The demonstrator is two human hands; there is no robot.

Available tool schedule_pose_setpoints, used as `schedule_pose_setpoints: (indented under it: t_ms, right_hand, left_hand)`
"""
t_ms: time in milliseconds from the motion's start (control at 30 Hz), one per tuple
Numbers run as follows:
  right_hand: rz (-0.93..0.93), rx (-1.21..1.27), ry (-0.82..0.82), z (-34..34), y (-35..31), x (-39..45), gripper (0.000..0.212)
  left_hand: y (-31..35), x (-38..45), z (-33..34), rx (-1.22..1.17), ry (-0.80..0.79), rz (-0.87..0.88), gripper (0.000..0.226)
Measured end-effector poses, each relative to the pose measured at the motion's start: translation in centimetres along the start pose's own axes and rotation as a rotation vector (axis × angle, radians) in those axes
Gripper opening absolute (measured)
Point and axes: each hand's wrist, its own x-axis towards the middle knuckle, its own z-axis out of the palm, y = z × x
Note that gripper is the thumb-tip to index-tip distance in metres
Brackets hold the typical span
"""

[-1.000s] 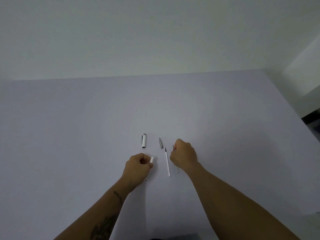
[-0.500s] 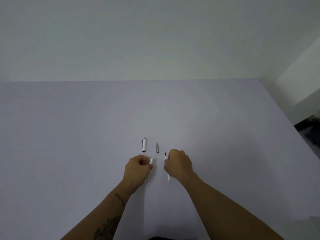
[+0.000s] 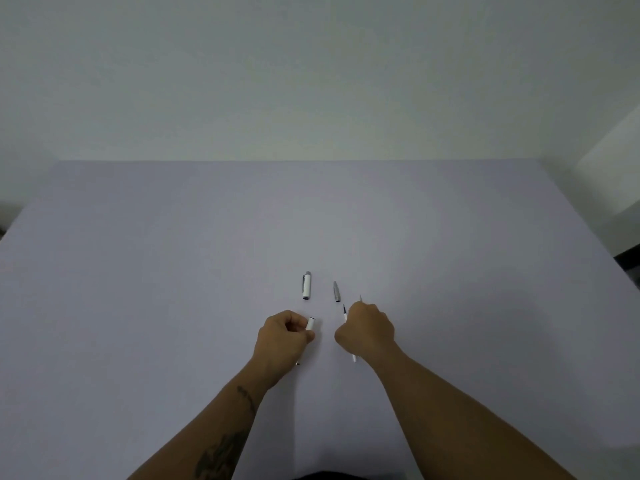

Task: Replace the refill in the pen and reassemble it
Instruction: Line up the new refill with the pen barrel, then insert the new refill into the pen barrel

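Note:
My left hand (image 3: pixel 282 337) is closed around the white pen barrel (image 3: pixel 310 323); its open end pokes out past my thumb. My right hand (image 3: pixel 367 332) is a fist with a thin refill tip (image 3: pixel 360 298) sticking out above the knuckles. A white refill with a dark point (image 3: pixel 345 313) lies on the table and runs under that fist, its tail showing at the wrist. Whether my fingers touch it is hidden. The white cap with a grey clip (image 3: pixel 306 287) and the grey nose cone (image 3: pixel 336 292) lie just beyond my hands.
Everything sits on a wide pale lilac table (image 3: pixel 173 271) against a plain white wall (image 3: pixel 311 81). The table's right edge (image 3: pixel 620 268) drops to a dark floor.
My right hand has moved left from beside the white refill to on top of it. My left hand keeps its hold on the barrel. My head has tilted, shifting the view.

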Motion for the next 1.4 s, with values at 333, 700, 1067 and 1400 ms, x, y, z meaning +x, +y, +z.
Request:
schedule_pose_setpoints:
  t_ms: [333, 700, 1067, 1400]
  right_hand:
    - [-0.047, 0.732, 0.094, -4.8, -1.6, 0.5, 0.019]
    - [-0.172, 0.758, 0.216, -4.9, -2.7, -0.9, 0.016]
    - [-0.145, 0.723, 0.026, -5.0, -2.4, -0.8, 0.012]
    - [-0.163, 0.698, -0.090, -5.3, -2.7, -0.3, 0.009]
  left_hand:
    - [0.9, -0.2, 0.0, 0.012, -0.040, 0.039, 0.010]
    - [2.2, -0.5, 0.4, -0.016, -0.019, 0.127, 0.007]
    - [3.1, -0.6, 0.5, -0.069, 0.003, 0.170, 0.008]
    - [3.3, -0.5, 0.1, -0.040, 0.032, 0.176, 0.008]
